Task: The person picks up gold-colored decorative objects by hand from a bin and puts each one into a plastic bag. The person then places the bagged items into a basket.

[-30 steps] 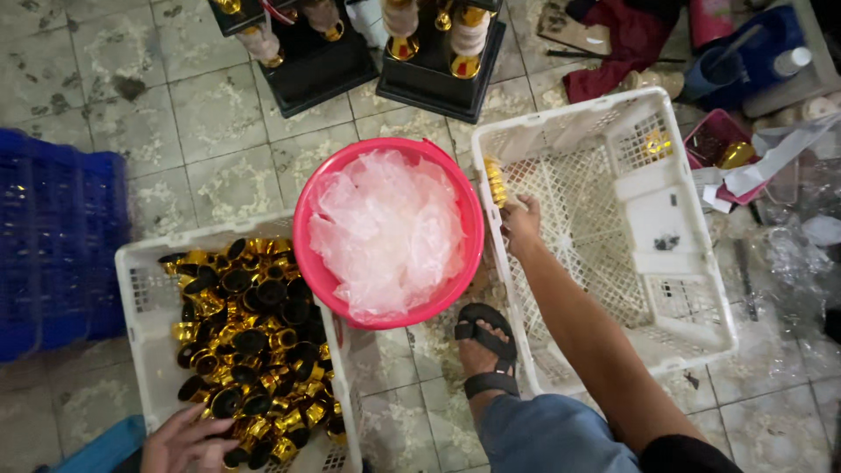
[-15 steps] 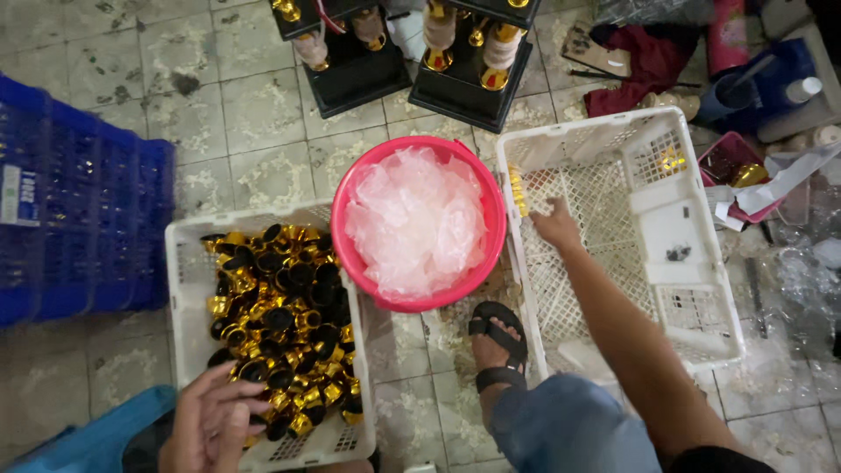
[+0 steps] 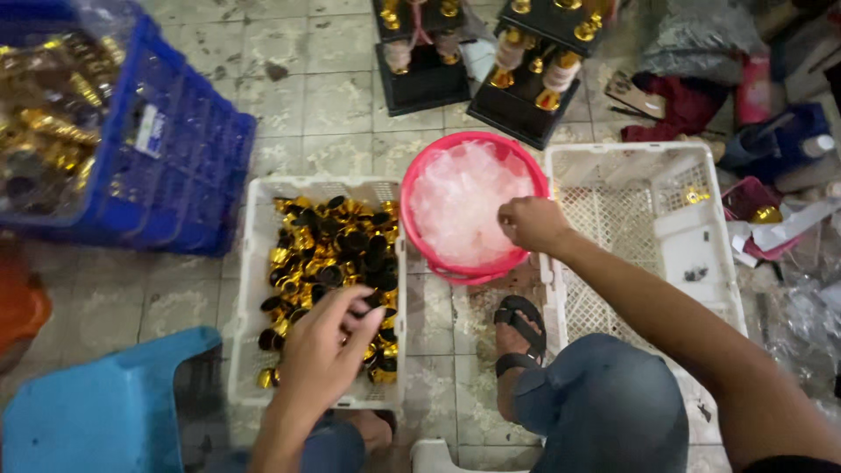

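Since the earlier frame, our right hand (image 3: 532, 224) has left the near-left corner of the white perforated plastic crate (image 3: 648, 180) and come to the right rim of the round pink plastic basin (image 3: 420, 180), while our left hand (image 3: 322, 346) has risen from the near edge of the white slatted crate of caps (image 3: 248, 263) to its middle.

Nearest: a light blue plastic stool (image 3: 105, 412) at lower left; our knee in blue denim and a foot in a black sandal (image 3: 517, 337).

Left hand: fingers drawn together over the small gold and black caps (image 3: 328, 241); whether they clamp one, we cannot tell.

Right hand: fingers curled together, tips at the clear plastic film pieces (image 3: 460, 201) filling the basin; grip not discernible.

Farther: a large blue plastic crate (image 3: 188, 175) holding gold parts, far left; two black display stands (image 3: 429, 79) with gold fittings at the far edge.
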